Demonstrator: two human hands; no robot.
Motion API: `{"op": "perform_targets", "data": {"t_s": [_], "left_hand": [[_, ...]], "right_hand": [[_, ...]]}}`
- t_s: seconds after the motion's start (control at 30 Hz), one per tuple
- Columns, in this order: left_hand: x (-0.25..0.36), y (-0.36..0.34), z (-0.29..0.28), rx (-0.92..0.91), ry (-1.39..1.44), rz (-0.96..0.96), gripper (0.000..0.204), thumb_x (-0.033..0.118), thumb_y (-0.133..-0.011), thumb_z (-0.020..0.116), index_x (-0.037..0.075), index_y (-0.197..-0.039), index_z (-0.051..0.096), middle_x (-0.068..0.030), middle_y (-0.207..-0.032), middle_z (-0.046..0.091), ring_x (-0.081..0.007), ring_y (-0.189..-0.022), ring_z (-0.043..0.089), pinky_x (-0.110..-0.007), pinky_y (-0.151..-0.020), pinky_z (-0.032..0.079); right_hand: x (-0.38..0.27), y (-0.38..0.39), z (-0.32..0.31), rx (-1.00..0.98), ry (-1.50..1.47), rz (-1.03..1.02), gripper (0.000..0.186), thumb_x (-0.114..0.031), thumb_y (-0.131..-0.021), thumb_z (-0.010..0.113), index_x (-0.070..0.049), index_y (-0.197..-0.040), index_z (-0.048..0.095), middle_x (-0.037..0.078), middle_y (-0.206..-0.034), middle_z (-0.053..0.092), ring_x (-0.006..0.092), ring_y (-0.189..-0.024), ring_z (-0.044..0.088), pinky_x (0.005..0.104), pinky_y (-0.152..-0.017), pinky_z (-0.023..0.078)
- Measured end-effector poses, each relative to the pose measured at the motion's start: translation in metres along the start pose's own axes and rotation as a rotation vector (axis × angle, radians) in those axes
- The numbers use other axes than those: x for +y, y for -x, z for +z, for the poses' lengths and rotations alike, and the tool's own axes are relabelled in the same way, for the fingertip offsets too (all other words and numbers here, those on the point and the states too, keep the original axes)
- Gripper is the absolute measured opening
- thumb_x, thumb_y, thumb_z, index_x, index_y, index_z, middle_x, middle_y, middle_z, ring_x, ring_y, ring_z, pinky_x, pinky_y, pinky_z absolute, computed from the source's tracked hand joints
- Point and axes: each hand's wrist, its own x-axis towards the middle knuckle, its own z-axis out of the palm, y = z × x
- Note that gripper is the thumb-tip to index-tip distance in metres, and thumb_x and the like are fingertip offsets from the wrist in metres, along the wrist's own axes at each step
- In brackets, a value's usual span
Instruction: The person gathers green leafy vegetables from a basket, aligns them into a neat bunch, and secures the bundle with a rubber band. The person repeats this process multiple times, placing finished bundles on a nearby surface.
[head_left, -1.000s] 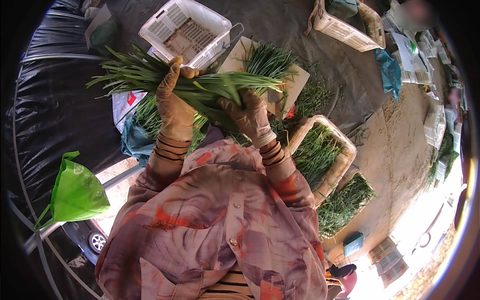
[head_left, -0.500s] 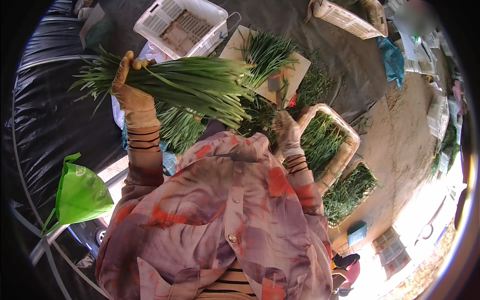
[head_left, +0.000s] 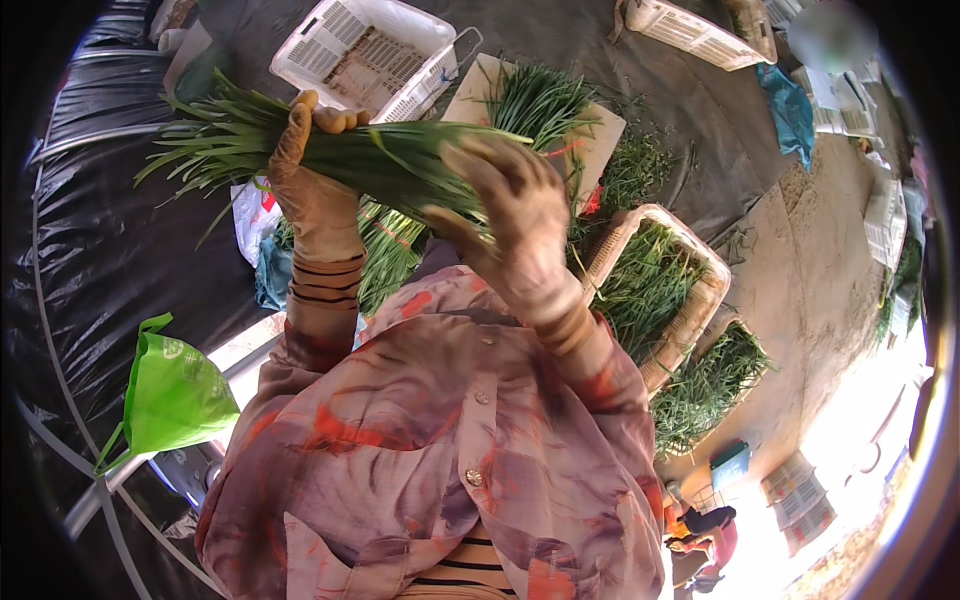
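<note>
A thick bunch of long green chives (head_left: 385, 150) lies sideways in front of me, its leafy tips to the left. My left hand (head_left: 310, 165), gloved, is wrapped round it near the tips. My right hand (head_left: 515, 210), gloved and slightly blurred, is at the bunch's right end. Its fingers are spread above the end and the thumb is below, cupping it loosely. Behind it, more chives (head_left: 540, 105) lie on a pale board (head_left: 605, 130). Another bundle with a red tie (head_left: 390, 245) lies below my left wrist, partly hidden by the arm.
A white plastic crate (head_left: 440, 78) stands beyond the bunch. To the right are a basket (head_left: 712, 275) of loose greens and another heap of greens (head_left: 715, 385). A green bag (head_left: 175, 395) hangs at the left. Another person (head_left: 715, 540) is at the lower right.
My right hand has risen from beside the basket to the bunch's right end. My left hand and the bunch have shifted slightly right. The flat-bladed tool near my right hand no longer shows.
</note>
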Motion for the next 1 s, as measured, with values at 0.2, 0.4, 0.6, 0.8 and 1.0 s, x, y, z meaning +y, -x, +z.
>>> {"op": "perform_targets", "data": {"t_s": [0.2, 0.4, 0.6, 0.8, 1.0], "left_hand": [[-0.005, 0.001, -0.006, 0.036, 0.001, -0.056, 0.022, 0.018, -0.088, 0.06, 0.002, -0.101, 0.064, -0.0073, -0.077, 0.061, -0.022, -0.079, 0.059, -0.043, -0.086, 0.048], [0.025, -0.012, -0.062, -0.012, 0.116, -0.044, 0.022, 0.018, -0.091, 0.057, 0.001, -0.102, 0.065, -0.0037, -0.074, 0.057, -0.0156, -0.075, 0.053, -0.032, -0.078, 0.043], [0.043, -0.017, -0.061, -0.115, 0.292, -0.075, 0.02, 0.016, -0.089, 0.057, 0.002, -0.103, 0.063, 0.0015, -0.071, 0.049, -0.0106, -0.072, 0.048, -0.027, -0.075, 0.041], [0.042, -0.01, -0.037, -0.383, 0.407, -0.103, 0.016, 0.019, -0.093, 0.053, 0.005, -0.101, 0.055, 0.0033, -0.067, 0.042, -0.0085, -0.065, 0.04, -0.028, -0.069, 0.036], [0.04, -0.003, -0.016, -0.606, 0.415, -0.113, 0.01, 0.019, -0.093, 0.052, 0.009, -0.094, 0.05, 0.0068, -0.058, 0.045, -0.0058, -0.056, 0.046, -0.022, -0.057, 0.04]], "right_hand": [[0.02, -0.002, 0.037, 0.163, -0.667, 0.049, 0.023, -0.012, -0.082, 0.068, -0.004, -0.104, 0.066, 0.012, -0.094, 0.067, 0.0239, -0.086, 0.065, 0.0336, -0.077, 0.051], [0.047, 0.047, -0.043, 0.428, -1.33, 0.583, 0.023, -0.019, -0.094, 0.055, 0.001, -0.104, 0.062, 0.01, -0.091, 0.066, 0.0165, -0.075, 0.064, 0.0301, -0.071, 0.054], [0.104, 0.119, -0.078, 0.081, -0.867, 0.796, 0.038, -0.028, -0.091, 0.06, -0.002, -0.12, 0.057, 0.01, -0.106, 0.065, 0.0202, -0.094, 0.062, 0.0329, -0.088, 0.051], [0.058, 0.096, -0.022, -0.43, -0.566, 0.637, 0.068, -0.018, -0.079, 0.074, -0.007, -0.137, 0.041, 0.011, -0.132, 0.05, 0.0186, -0.119, 0.049, 0.0313, -0.093, 0.047], [0.029, 0.073, -0.004, -0.156, -1.241, 0.885, 0.021, 0.0, -0.087, 0.061, 0.004, -0.108, 0.063, 0.005, -0.097, 0.066, 0.0105, -0.088, 0.062, 0.0245, -0.081, 0.052]]}}
